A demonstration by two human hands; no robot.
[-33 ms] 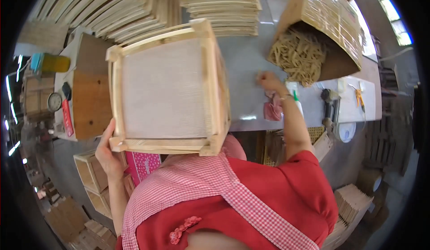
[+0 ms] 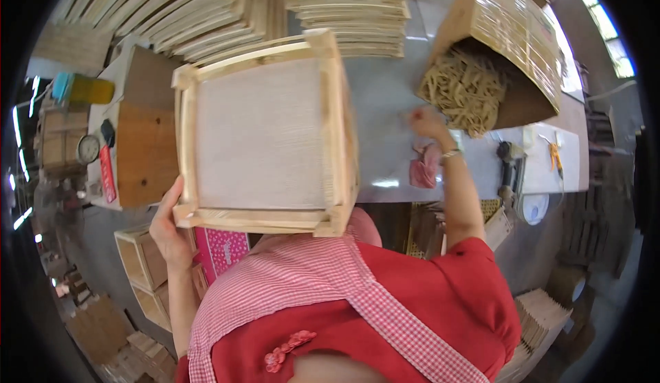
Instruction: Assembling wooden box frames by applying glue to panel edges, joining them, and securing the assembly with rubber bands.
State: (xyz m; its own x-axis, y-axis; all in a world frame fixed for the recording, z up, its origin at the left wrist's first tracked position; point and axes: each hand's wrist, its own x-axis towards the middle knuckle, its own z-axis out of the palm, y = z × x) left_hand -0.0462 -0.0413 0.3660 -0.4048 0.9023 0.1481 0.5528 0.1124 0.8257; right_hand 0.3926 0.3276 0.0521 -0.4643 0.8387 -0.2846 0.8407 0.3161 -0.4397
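Note:
My left hand [image 2: 168, 228] grips the near left corner of a square, shallow wooden box [image 2: 265, 132] made of pale slats and holds it tilted above the near edge of the grey table [image 2: 385, 101]. My right hand [image 2: 426, 123] reaches out over the table, right beside a heap of small tan wooden sticks [image 2: 464, 91] spilling from a cardboard box [image 2: 512, 32] lying on its side. Its fingers are curled down, and I cannot see whether they hold anything. A pink cloth [image 2: 423, 166] lies under that wrist.
Stacks of wooden slats [image 2: 206, 12] fill the far side of the table. A wooden stand [image 2: 144, 153] with a round gauge sits at the left. A dark power tool [image 2: 512, 163], orange pliers [image 2: 553, 156] and a white round tub [image 2: 533, 208] are at the right. Open wooden boxes [image 2: 137, 259] stand on the floor.

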